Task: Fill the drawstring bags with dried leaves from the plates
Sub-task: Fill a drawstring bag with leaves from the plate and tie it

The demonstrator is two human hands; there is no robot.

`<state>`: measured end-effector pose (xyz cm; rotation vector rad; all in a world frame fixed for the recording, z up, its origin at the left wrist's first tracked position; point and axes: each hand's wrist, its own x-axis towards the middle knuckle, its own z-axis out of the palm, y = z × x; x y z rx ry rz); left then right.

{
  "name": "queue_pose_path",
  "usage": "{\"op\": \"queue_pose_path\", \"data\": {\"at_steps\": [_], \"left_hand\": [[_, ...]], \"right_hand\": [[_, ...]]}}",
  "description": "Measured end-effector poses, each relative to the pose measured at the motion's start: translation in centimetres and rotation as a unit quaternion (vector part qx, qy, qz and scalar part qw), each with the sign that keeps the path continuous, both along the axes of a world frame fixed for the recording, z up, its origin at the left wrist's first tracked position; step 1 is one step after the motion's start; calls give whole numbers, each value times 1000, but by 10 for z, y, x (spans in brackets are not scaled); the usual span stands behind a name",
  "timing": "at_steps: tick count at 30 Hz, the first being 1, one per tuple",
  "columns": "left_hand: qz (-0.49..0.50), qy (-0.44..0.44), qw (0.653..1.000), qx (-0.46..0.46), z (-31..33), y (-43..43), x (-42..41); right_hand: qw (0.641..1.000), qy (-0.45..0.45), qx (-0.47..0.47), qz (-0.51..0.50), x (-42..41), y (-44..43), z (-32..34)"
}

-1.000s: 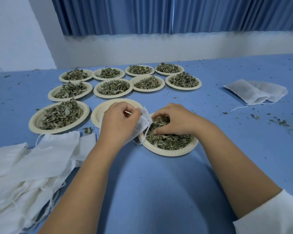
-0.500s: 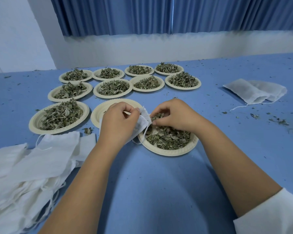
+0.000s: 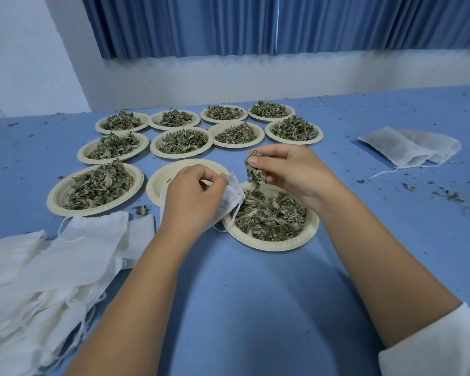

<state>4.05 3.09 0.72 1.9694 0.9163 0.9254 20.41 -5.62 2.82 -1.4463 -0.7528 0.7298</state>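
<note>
— Left hand (image 3: 193, 196) is curled round a white bag (image 3: 232, 198), thumb and fingers pinching it near the mouth, right at the near plate's left rim.
— And the other?
— Right hand (image 3: 291, 169) hangs above that plate (image 3: 272, 246), fingertips closed on a clump of leaves (image 3: 255, 172). A few bits dangle from the clump toward the heap below. It sits just right of the bag and a little higher.
— Is the bag's mouth open?
— Can't tell from where I stand, since the hand hides most of it. A string (image 3: 235, 215) loops down from it across the plate's rim.
— What else is on the table (image 3: 255, 308)?
— Far left, a pile (image 3: 38, 267) of flat white bags with strings trailing sits at the near edge. Just beyond it is a full plate (image 3: 52, 199). Next to that is an empty plate (image 3: 163, 183), partly behind the left hand. Further back are two rows of four, the back plates (image 3: 182, 155), each heaped with leaves.
— And on the right?
— Two more bags (image 3: 407, 147) lie overlapped, well apart from the plates, with a thread trailing toward the near side. Crumbs (image 3: 445, 195) of leaf are scattered near them.
— Behind it all?
— A pale wall, with a blue curtain (image 3: 228, 23) above it.
</note>
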Motion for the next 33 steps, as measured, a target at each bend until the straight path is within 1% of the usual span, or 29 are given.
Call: {"op": "queue_pose_path", "data": {"at_steps": [3,5,9,11,14,17,20,23,27,33], "left_hand": [[3,-6,1000,-7,0,0,0],[3,-10,1000,-8,0,0,1],[1,-15,1000,-14,-1,0,2],[6,-16,1000,-19,-1,0,3],[14,-21,999,-27,-1,1,3],[28,-26,999,-29,-1,1,4],[25,-28,999,-27,-1,1,4],[8,-12,1000,-5,-1,-1,5],[3,-8,1000,11,-3,-2,6],[2,-17,1000,14,-4,-3,6]], "right_hand": [[997,58,30,32,-9,4,-3],[996,63,42,44,-17,6,-4],[996,69,40,33,-24,6,-5],[998,36,26,33,-24,5,-5],[997,-63,7,32,-24,2,-5],[987,-159,-16,18,-24,-1,-4],[976,-214,-33,21,-25,1,-4],[964,-263,-50,14,-27,3,-7],[949,-310,-61,11,-26,5,-11],[949,-305,-68,55,-23,3,-10]]}}
